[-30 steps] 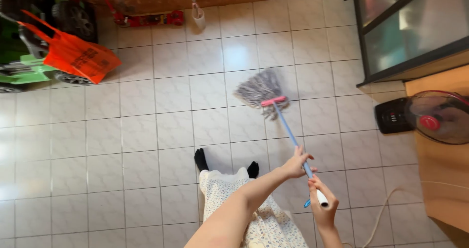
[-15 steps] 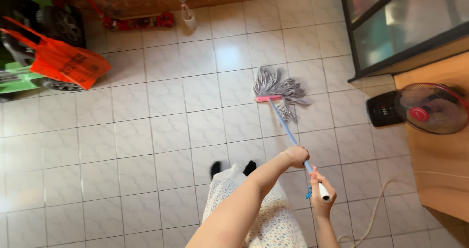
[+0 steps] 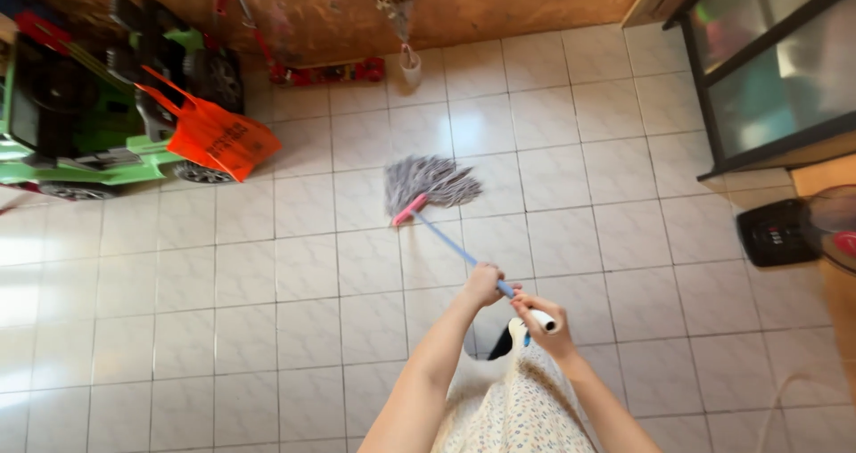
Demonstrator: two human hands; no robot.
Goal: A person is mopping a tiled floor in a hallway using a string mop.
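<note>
Head cam — both arms out, left hand (image 3: 486, 284) & right hand (image 3: 544, 325) fingers wrapped round mop (image 3: 430, 185) handle.

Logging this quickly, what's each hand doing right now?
Left hand: closed on the blue mop handle.
Right hand: closed on the handle's white end.

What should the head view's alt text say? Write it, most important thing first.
Seen from above, a person's left hand and right hand grip a blue-handled string mop on a pale tiled floor. A green toy car with an orange bag stands left; a fan at right.
</note>
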